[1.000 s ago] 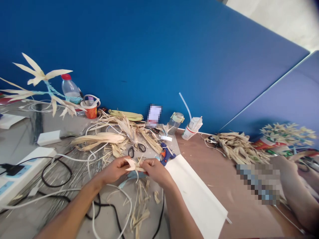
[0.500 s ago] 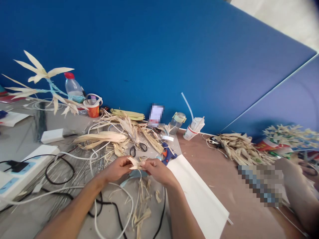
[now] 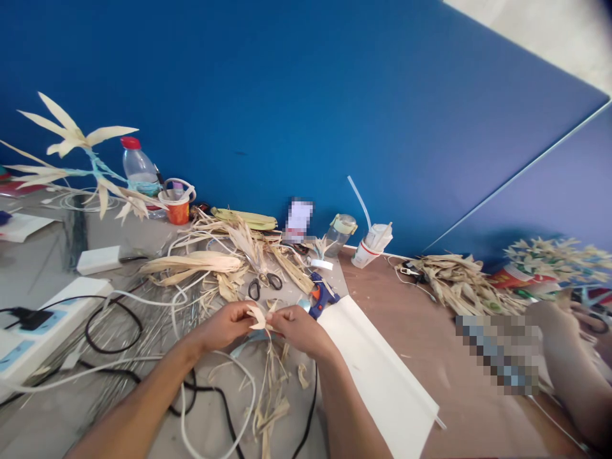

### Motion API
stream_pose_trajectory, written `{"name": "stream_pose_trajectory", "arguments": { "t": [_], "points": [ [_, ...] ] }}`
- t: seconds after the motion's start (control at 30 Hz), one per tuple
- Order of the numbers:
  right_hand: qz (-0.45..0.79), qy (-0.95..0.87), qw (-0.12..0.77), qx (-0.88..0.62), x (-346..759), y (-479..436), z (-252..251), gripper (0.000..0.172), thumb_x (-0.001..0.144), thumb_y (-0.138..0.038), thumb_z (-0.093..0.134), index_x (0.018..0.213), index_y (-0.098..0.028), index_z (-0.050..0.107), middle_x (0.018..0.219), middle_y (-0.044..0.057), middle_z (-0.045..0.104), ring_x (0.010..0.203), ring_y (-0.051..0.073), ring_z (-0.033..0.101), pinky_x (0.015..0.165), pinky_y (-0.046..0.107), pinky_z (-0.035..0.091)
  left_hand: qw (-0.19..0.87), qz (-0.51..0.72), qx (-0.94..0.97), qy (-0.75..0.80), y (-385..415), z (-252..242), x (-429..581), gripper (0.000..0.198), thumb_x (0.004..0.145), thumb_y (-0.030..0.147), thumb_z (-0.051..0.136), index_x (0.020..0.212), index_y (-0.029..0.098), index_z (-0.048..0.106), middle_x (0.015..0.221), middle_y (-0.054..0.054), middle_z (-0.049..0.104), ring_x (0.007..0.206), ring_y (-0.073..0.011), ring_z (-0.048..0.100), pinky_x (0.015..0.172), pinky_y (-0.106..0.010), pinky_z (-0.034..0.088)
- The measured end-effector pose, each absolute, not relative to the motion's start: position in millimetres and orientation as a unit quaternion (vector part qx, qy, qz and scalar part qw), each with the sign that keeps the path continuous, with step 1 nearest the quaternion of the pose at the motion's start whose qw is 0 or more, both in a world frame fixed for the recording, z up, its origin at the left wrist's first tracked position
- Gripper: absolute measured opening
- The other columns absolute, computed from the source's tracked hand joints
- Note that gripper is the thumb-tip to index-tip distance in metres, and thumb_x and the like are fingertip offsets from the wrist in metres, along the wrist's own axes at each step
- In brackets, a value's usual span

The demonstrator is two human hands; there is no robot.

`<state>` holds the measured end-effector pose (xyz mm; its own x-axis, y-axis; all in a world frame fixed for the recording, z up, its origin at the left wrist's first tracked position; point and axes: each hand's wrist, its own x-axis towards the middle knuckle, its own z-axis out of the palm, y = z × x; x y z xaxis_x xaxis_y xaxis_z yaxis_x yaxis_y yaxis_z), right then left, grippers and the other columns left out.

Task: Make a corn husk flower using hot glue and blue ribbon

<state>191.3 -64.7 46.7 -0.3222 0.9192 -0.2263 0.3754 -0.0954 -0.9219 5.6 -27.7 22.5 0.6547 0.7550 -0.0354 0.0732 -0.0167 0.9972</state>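
Between my two hands, low in the middle of the head view, is a small pale corn-husk flower (image 3: 259,317) with pointed petals and a thin stem hanging below it. My left hand (image 3: 229,325) pinches its left petals. From the other side, my right hand (image 3: 292,324) grips it with thumb and fingertips. Just beyond my hands lie black-handled scissors (image 3: 264,285), blades hidden among dry corn husks (image 3: 203,262). A blue glue gun (image 3: 325,296) rests right of my right hand. Husk scraps (image 3: 271,411) are strewn under my wrists.
White paper (image 3: 382,376) lies by my right forearm. A power strip (image 3: 52,319) and looping cables (image 3: 117,328) occupy the left. A husk flower branch (image 3: 90,153), bottle (image 3: 138,166), red cup (image 3: 176,207) and tumbler (image 3: 340,233) stand behind. Another person's arm (image 3: 561,363) is at far right.
My right hand has shifted slightly left, and the flower's petals have turned a little between my fingers. Both hands keep their hold. The other person's arm has moved slightly.
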Motion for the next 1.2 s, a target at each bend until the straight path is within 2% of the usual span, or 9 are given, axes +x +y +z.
{"name": "stream_pose_trajectory", "arguments": {
  "t": [0.1,0.2,0.33,0.53,0.7,0.93,1.2],
  "points": [
    [0.541,-0.6,0.258,-0.53,190,-64,44,0.043,0.086,-0.044,0.046,0.053,-0.017,0.049,0.047,-0.006,0.032,0.045,0.007,0.025,0.047,0.024,0.019,0.621,0.278,0.662,0.314,-27,21,5,0.02,0.076,0.035,0.06,0.072,0.015,0.06,0.074,-0.002,0.06,0.072,-0.0156,0.054,0.07,-0.027,0.043],
    [0.547,-0.579,0.27,-0.54,189,-62,41,0.043,0.085,-0.045,0.047,0.054,-0.016,0.054,0.045,-0.005,0.035,0.044,0.008,0.026,0.046,0.024,0.019,0.614,0.28,0.665,0.321,-27,18,4,0.025,0.078,0.039,0.057,0.076,0.015,0.061,0.073,-0.002,0.059,0.068,-0.0144,0.052,0.066,-0.026,0.042],
    [0.55,-0.556,0.281,-0.556,187,-59,40,0.041,0.085,-0.042,0.046,0.055,-0.016,0.055,0.043,-0.005,0.037,0.042,0.008,0.028,0.045,0.023,0.02,0.617,0.276,0.661,0.327,-27,15,4,0.027,0.08,0.041,0.056,0.08,0.015,0.063,0.069,0.0,0.058,0.063,-0.0131,0.049,0.061,-0.025,0.042],
    [0.551,-0.549,0.29,-0.557,186,-60,41,0.041,0.084,-0.043,0.048,0.057,-0.015,0.056,0.044,-0.005,0.037,0.042,0.007,0.027,0.044,0.022,0.02,0.64,0.275,0.649,0.307,-27,17,5,0.029,0.077,0.042,0.06,0.083,0.015,0.063,0.076,-0.003,0.062,0.065,-0.0129,0.05,0.062,-0.025,0.041],
    [0.552,-0.55,0.288,-0.557,186,-60,38,0.042,0.084,-0.046,0.049,0.057,-0.014,0.058,0.043,-0.006,0.037,0.042,0.006,0.027,0.044,0.022,0.019,0.625,0.278,0.658,0.316,-25,14,5,0.028,0.077,0.042,0.059,0.079,0.014,0.061,0.069,-0.001,0.058,0.062,-0.0123,0.048,0.059,-0.024,0.039],
    [0.623,-0.514,0.291,-0.513,187,-59,33,0.044,0.08,-0.052,0.055,0.058,-0.015,0.058,0.043,-0.006,0.04,0.04,0.005,0.026,0.042,0.022,0.016,0.606,0.291,0.676,0.303,-26,21,2,0.019,0.079,0.033,0.059,0.078,0.015,0.064,0.074,-0.002,0.061,0.069,-0.0142,0.052,0.067,-0.026,0.041],
    [0.669,-0.479,0.243,-0.515,189,-61,45,0.042,0.083,-0.039,0.054,0.05,-0.015,0.055,0.036,-0.005,0.039,0.034,0.005,0.025,0.037,0.021,0.016,0.621,0.277,0.67,0.298,-32,34,1,0.021,0.072,0.036,0.067,0.075,0.015,0.067,0.074,-0.003,0.063,0.069,-0.0152,0.054,0.067,-0.027,0.043]
  ]
}}
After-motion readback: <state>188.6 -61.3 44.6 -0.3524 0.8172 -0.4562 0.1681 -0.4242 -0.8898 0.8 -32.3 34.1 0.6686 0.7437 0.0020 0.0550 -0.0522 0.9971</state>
